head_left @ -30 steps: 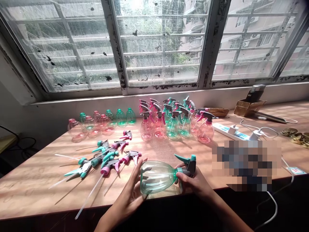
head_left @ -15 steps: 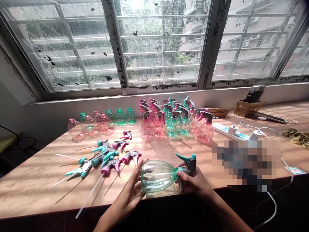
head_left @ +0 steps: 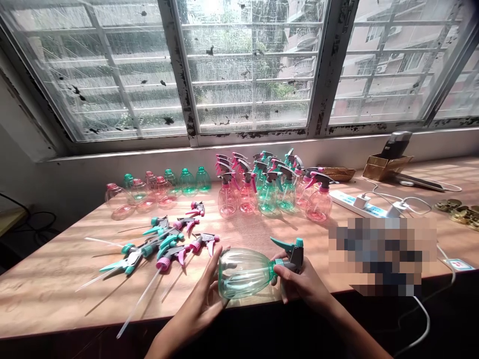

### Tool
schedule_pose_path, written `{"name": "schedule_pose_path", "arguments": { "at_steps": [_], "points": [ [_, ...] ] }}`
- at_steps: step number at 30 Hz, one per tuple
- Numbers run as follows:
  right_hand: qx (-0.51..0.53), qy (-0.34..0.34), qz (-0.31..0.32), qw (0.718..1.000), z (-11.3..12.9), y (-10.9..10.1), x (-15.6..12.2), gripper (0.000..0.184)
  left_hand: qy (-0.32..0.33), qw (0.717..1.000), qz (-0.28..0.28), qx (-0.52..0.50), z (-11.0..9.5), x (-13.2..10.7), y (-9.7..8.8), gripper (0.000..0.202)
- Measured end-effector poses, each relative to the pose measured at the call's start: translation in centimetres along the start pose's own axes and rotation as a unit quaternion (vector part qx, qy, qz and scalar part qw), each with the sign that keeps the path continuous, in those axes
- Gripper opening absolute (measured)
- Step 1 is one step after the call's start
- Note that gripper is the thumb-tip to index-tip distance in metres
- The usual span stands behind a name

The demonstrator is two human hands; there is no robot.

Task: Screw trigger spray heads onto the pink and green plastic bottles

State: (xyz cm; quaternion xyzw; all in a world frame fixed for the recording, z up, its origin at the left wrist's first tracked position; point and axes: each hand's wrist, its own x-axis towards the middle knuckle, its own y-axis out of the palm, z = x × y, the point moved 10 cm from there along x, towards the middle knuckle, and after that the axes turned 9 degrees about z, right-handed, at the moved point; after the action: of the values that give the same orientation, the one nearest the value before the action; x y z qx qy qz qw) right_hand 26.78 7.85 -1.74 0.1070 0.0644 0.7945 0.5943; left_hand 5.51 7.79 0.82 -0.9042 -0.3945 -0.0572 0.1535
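A clear green spray bottle [head_left: 245, 274] lies sideways in the air over the table's front edge, its base to the left. Around that base my left hand [head_left: 209, 284] is closed, palm under and thumb on the far side. My right hand [head_left: 299, 281] grips the neck end, thumb and fingers at the teal collar of the grey and teal spray head [head_left: 295, 254]. The head's teal trigger points up and left. Loose spray heads [head_left: 164, 244] in teal and pink, with thin white tubes, lie in a pile left of my left hand.
Bottles without heads [head_left: 164, 192] stand at the back left. Several bottles with heads [head_left: 267, 194] stand grouped at the back middle. A white power strip [head_left: 355, 203] with chargers, a cardboard box [head_left: 385, 167] and metal parts [head_left: 464, 212] are on the right. A blurred patch hides something near the front right.
The bottle has turned very slightly in my hands, and the fingers of my right hand have shifted at the collar. Everything else stays in place.
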Motion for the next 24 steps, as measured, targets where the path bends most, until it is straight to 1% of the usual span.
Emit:
{"name": "schedule_pose_path", "arguments": {
  "at_steps": [1, 4, 6, 9, 12, 14, 16, 19, 21, 24],
  "points": [
    [0.002, 0.001, 0.0, 1.0, 0.0, 0.0, 0.0, 0.042, 0.001, 1.0, 0.003, -0.007, 0.1, 0.0, 0.1, 0.076],
    [-0.005, -0.019, -0.002, 1.0, 0.3, -0.1, 0.0, 0.039, -0.018, 0.999, 0.01, -0.031, 0.4, 0.1, 0.3, 0.095],
    [-0.012, -0.034, -0.003, 0.999, 0.6, -0.1, 0.0, 0.037, -0.032, 0.999, 0.012, -0.03, 0.3, 0.3, 0.3, 0.101],
    [-0.013, -0.034, -0.002, 0.999, 0.6, -0.2, 0.0, 0.037, -0.032, 0.999, 0.014, -0.011, -0.3, 0.4, 0.4, 0.094],
    [-0.006, -0.016, -0.004, 1.0, 0.2, -0.2, -0.1, 0.039, -0.01, 1.0, 0.012, 0.01, -1.0, 0.4, 0.5, 0.088],
    [-0.007, -0.013, -0.006, 1.0, 0.3, -0.2, -0.1, 0.04, 0.004, 1.0, 0.02, 0.011, -1.1, 0.4, 0.6, 0.086],
    [-0.017, -0.025, -0.007, 1.0, 0.8, -0.1, 0.0, 0.038, 0.009, 1.0, 0.026, -0.003, -1.0, 0.3, 0.6, 0.088],
    [-0.031, -0.043, -0.007, 0.999, 1.4, 0.0, -0.1, 0.036, 0.0, 1.0, 0.017, -0.003, -0.6, 0.2, 0.2, 0.089],
    [-0.033, -0.042, -0.004, 0.999, 1.4, 0.0, -0.1, 0.036, -0.013, 1.0, 0.018, 0.002, -0.2, 0.2, 0.1, 0.085],
    [-0.022, -0.034, 0.004, 0.999, 1.0, 0.1, -0.1, 0.038, -0.016, 0.999, 0.022, -0.038, 0.4, 0.3, 0.2, 0.08]
  ]
}}
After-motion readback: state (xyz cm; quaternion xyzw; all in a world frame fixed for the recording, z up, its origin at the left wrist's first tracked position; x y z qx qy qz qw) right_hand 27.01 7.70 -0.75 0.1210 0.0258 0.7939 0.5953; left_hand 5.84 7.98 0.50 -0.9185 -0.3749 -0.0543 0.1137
